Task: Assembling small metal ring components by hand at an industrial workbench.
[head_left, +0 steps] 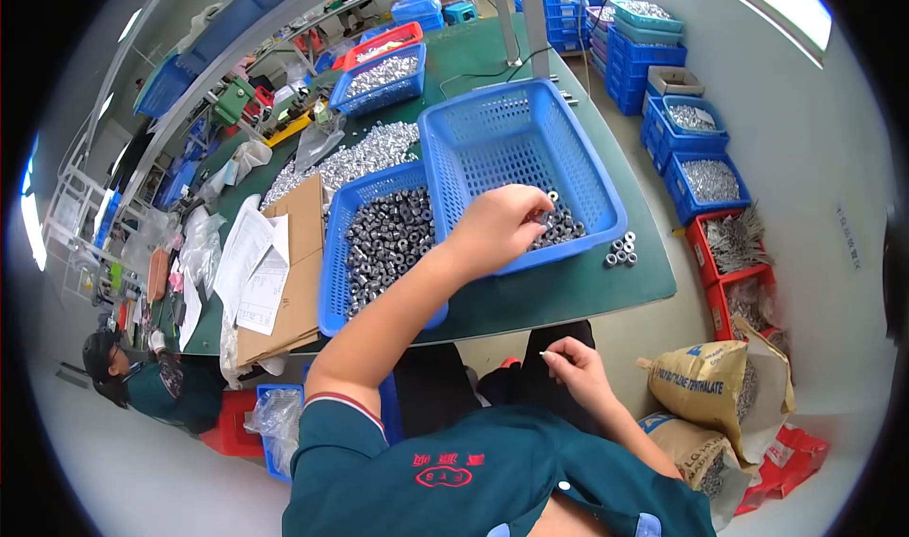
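Observation:
My left hand [500,220] reaches over the near end of a large blue basket [606,191]. Its fingers are closed in a pinch, with a small metal ring [553,197] at the fingertips. Below them, similar ring-shaped metal parts [568,226] lie in the basket's near corner. Held low in front of my lap, just off the table edge, my right hand [579,374] has its thumb and fingers pinched together. A tiny pale spot shows at those fingertips, too small to name. Left of the large basket, a smaller blue basket [333,253] is full of dark metal parts [386,243].
Several loose rings [622,250] lie on the green table [587,286] right of the basket. Cardboard [305,224] and papers [251,262] lie left, with a pile of silver parts [369,149] behind. Sacks [696,376] stand at right; a co-worker [175,390] is at far left.

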The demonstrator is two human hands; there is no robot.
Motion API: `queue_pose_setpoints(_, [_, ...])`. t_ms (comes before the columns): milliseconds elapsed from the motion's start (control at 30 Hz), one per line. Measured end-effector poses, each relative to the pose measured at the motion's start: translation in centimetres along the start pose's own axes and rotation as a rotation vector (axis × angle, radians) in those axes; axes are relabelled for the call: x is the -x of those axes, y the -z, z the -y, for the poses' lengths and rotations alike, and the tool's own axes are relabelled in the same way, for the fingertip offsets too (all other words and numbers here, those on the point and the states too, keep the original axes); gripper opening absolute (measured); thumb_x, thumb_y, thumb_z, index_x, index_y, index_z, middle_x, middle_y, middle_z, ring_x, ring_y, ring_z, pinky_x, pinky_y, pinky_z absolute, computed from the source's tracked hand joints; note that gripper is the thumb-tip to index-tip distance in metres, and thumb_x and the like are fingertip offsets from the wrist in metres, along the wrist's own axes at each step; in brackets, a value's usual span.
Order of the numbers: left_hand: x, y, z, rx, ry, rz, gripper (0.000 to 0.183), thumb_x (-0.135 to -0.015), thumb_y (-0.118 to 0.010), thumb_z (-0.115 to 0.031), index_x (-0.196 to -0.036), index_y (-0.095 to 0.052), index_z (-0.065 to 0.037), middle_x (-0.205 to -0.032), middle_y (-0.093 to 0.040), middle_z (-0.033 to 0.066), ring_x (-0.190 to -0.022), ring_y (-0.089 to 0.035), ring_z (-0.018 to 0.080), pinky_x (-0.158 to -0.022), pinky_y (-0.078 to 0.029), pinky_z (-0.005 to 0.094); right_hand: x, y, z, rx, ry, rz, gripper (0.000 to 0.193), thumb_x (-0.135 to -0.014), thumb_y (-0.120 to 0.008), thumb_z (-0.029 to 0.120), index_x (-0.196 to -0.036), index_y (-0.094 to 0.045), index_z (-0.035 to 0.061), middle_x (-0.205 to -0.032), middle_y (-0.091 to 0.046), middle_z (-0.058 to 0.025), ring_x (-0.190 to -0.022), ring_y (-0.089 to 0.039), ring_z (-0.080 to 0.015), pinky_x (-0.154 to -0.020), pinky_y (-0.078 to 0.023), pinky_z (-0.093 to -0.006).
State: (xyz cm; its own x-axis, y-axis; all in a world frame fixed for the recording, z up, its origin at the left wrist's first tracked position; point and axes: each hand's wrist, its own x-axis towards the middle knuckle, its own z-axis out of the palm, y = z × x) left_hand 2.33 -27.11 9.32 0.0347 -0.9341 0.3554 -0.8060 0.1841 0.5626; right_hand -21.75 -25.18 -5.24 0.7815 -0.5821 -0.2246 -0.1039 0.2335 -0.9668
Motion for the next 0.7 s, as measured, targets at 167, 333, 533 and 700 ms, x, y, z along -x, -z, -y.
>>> queue_pose_setpoints(167, [-5.3,-5.9,6.8,-0.338,0.011,0.309,0.021,-0.069,-0.058,-0.005,-0.088,-0.066,-0.005,-0.084,-0.064,0.0160,-0.090,-0.061,0.0342,-0.077,-0.049,0.0439,1.2,-0.5,-2.6,0.022,-0.083,-0.073,0.012,-0.090,-0.062,0.016,-0.088,-0.061,0.0040,-0.066,-0.056,0.0011,-0.057,-0.050,-0.0053,-0.053,-0.041,-0.0206])
queue_pose_setpoints(333, [-7.4,-8.3,6.8,-0.521,0.206,0.515,0.024,-0.067,-0.060,-0.006,-0.089,-0.071,-0.003,-0.095,-0.068,0.0177,-0.093,-0.065,0.0337,-0.078,-0.054,0.0426,2.4,-0.7,-3.5,0.028,-0.151,-0.128,0.015,-0.090,-0.062,0.018,-0.087,-0.063,0.0027,-0.065,-0.058,0.0002,-0.056,-0.050,-0.0057,-0.052,-0.041,-0.0209])
queue_pose_setpoints(533, [-5.3,-4.2,6.0,-0.255,0.098,0.226,0.027,-0.075,-0.061,-0.007,-0.101,-0.065,-0.005,-0.100,-0.064,0.0185,-0.101,-0.060,0.0355,-0.087,-0.048,0.0439,2.4,-1.4,-2.9,-0.033,-0.143,-0.153,0.012,-0.091,-0.060,0.015,-0.087,-0.061,0.0041,-0.065,-0.055,0.0017,-0.055,-0.048,-0.0055,-0.051,-0.039,-0.0203])
queue_pose_setpoints(700, [3.4,8.2,6.9,-0.208,0.178,-0.175,0.020,-0.077,-0.060,-0.014,-0.094,-0.066,-0.006,-0.093,-0.065,0.0139,-0.087,-0.062,0.0316,-0.077,-0.050,0.0409,1.6,-1.9,-4.2,-0.018,-0.222,-0.078,0.013,-0.091,-0.060,0.016,-0.087,-0.061,0.0046,-0.065,-0.055,0.0013,-0.055,-0.048,-0.0052,-0.051,-0.039,-0.0198])
